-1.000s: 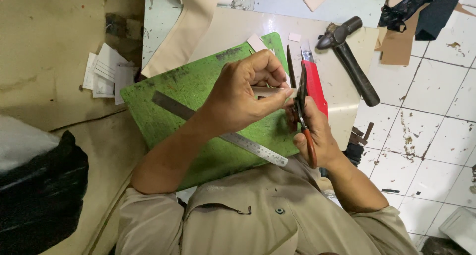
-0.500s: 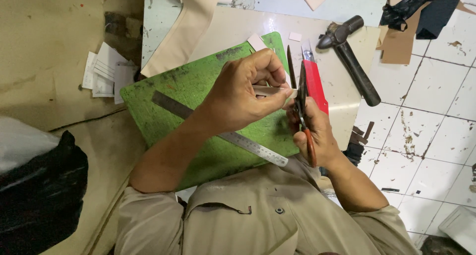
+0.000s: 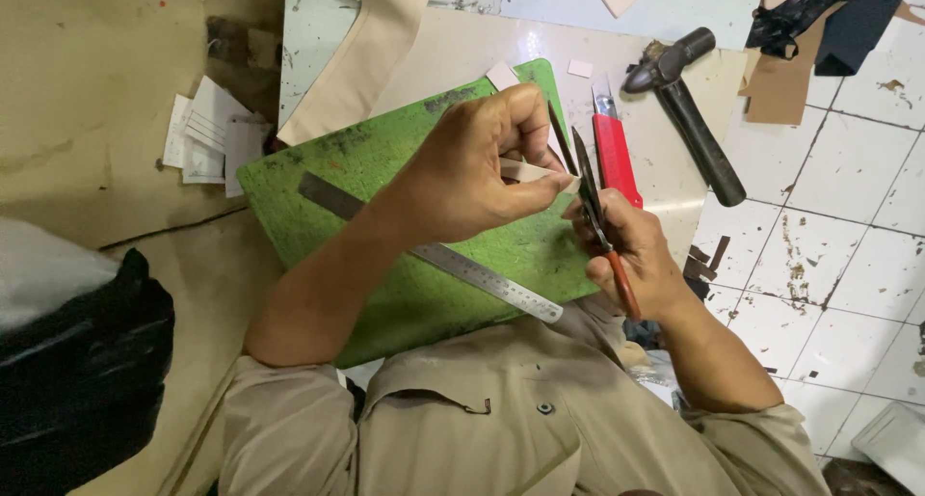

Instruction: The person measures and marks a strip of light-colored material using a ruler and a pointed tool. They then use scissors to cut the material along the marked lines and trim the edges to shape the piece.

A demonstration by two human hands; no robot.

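Pinching pale strip [image 3: 536,172]: left hand [image 3: 472,168]; right hand [image 3: 631,250] gripping scissors [image 3: 595,207].

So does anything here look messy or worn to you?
Yes. The green mat is scuffed, with grey patches worn through. The white floor tiles are stained and carry dark scraps. A loose pile of papers lies askew beside the mat. The hands look ordinary: the left hand pinches a pale strip, the right hand holds scissors.

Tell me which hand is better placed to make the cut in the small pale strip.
Right. The right hand already grips the orange-handled scissors, blades pointing at the small pale strip. The left hand is occupied pinching that strip above the green cutting mat.
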